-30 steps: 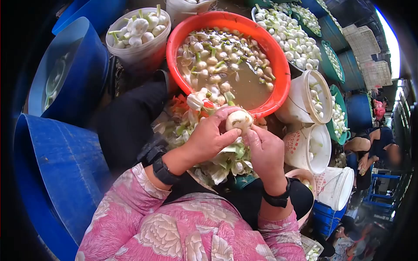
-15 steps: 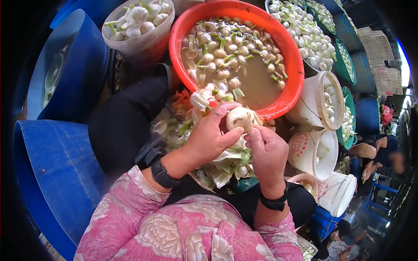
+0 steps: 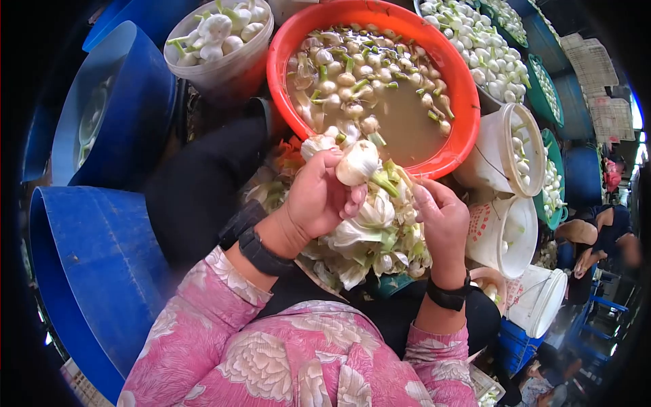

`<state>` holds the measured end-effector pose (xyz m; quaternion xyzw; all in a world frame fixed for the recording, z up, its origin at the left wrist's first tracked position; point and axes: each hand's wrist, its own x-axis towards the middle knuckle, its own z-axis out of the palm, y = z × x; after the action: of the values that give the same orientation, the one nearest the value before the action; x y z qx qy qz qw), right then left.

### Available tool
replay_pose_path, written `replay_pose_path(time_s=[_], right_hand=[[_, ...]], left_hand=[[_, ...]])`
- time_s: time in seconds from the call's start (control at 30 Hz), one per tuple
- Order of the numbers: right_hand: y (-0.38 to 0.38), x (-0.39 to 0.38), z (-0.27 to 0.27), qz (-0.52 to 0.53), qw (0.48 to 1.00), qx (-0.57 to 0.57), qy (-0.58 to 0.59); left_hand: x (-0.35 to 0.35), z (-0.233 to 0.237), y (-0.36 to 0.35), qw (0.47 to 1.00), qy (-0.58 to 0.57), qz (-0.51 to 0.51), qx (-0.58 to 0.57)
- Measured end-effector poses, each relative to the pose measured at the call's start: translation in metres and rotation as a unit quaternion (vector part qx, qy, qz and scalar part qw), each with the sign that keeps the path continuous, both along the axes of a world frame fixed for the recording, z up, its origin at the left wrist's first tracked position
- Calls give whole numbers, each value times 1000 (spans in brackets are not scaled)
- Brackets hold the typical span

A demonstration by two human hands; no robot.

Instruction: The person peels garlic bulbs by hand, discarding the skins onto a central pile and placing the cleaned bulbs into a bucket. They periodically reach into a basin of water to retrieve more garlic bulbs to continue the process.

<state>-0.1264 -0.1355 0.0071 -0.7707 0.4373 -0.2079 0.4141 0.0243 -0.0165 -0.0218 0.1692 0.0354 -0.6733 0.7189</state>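
My left hand (image 3: pixel 315 198) is closed around a whitish garlic bulb (image 3: pixel 357 163), whose short green stem points down to the right. To its right, my right hand (image 3: pixel 444 220) is apart from the bulb, thumb and fingers curled together; whatever is between them is hidden. Below both hands lies a heap of peeled-off garlic skins and leaves (image 3: pixel 359 237). Just beyond my hands, a red-orange basin (image 3: pixel 468 136) holds murky water with many garlic bulbs floating in it. Another garlic bulb (image 3: pixel 317 144) rests by the basin's near rim, behind my left fingers.
A white bucket of garlic (image 3: pixel 220 64) stands at the upper left, near blue tubs (image 3: pixel 102 264). Tipped white buckets (image 3: pixel 498 234) lie on the right. A large basin of white garlic (image 3: pixel 475 47) is farther back. Another person (image 3: pixel 597 230) sits at the far right.
My right hand has moved away to the right from the bulb. The bulb has turned in my left hand, its root end no longer facing me and its green stem now showing.
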Motion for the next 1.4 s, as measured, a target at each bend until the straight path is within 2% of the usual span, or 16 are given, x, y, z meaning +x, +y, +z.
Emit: replay_pose_path(time_s=[0.03,0.13,0.23,0.27,0.33,0.47,0.57,0.67,0.77,0.8,0.87,0.97,1.07,1.17,1.27,1.4], right_hand=[[8,3,18,15,994,110,1],[19,-3,20,140,989,42,-21],[26,-10,25,103,977,182,-33],[30,-13,27,82,971,224,-34],[40,-18,29,86,989,110,-49],[44,-19,27,132,986,-74,-66],[32,-13,21,117,963,-239,-51],[-6,-8,-3,28,949,-305,68],[-14,-10,-18,185,937,-1,295],[1,2,10,129,945,239,180],[8,3,24,135,887,441,21],[15,8,12,187,899,396,24],[13,10,2,212,939,272,24],[17,8,7,160,877,445,-87],[18,7,9,132,869,461,-121],[16,3,13,76,852,456,-244]], left_hand=[[-2,-2,-1,1000,11,1,-9],[-5,-2,1,995,29,-50,-85],[-6,-2,7,977,78,-129,-153],[-8,1,9,989,18,-119,-88],[-12,21,11,989,-100,-97,40],[-17,9,9,957,-283,-61,-34],[-9,5,13,955,-159,-206,-143],[-17,21,16,966,-156,-161,-126],[-6,20,10,977,-93,-109,-159],[-2,14,8,979,-62,-92,-171],[0,2,6,985,-106,-49,-129],[-7,6,1,973,-227,17,-27],[-7,2,-4,893,-443,40,65],[0,0,-5,778,-626,46,31],[0,9,-3,936,-346,-37,49],[-2,13,-1,989,-92,-56,-98]])
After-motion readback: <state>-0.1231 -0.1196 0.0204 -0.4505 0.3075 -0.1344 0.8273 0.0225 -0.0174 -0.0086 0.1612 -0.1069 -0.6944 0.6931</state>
